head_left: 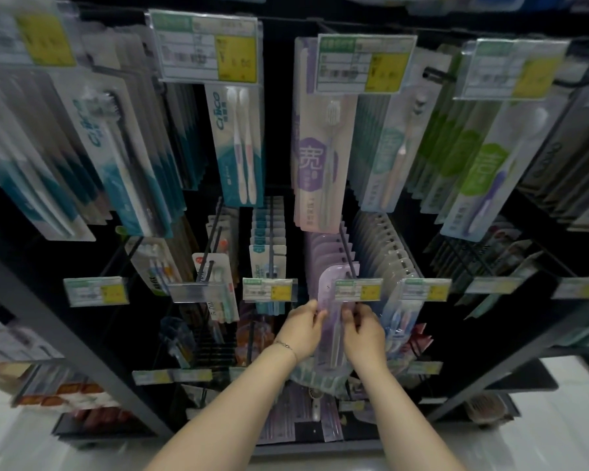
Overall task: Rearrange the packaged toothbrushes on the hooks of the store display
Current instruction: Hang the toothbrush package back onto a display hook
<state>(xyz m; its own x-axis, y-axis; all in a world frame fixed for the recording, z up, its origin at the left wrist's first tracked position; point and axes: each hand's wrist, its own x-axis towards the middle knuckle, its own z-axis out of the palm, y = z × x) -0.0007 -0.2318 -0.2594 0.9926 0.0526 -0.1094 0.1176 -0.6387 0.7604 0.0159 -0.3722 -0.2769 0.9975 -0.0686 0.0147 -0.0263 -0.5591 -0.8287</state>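
Took the step in hand to be hanging a purple pack (330,287) on the hook (349,253) in the middle row of the display (92,362). Judged it best done by keeping the pack square, lining the hole at its top with the hook tip just behind the price tag (357,289), then sliding straight back against the hung packs (323,246) of the same purple. Expected a slight tilt to be needed to clear the tag, with the pack's upper right corner hidden behind it. Could not make out the hole, on the hook or off it. Reckoned the main risk to be a crooked push disturbing the clear packs (385,243) on the next hook to the right.

Found the left hand (303,329) pinching the pack's left edge, fingers curled round it, thin bracelet (286,346) at the wrist. Found the right hand (363,334) gripping the right edge, fingers curled over the front just below the tag. Noted the pack upright between the two hands, top end rising above them toward the hook, lower end hanging down between the wrists. Placed both grips about mid-pack, well below the hole. Saw more toothbrush packs (240,144) on hooks above, left and right; blurred toward the edges.
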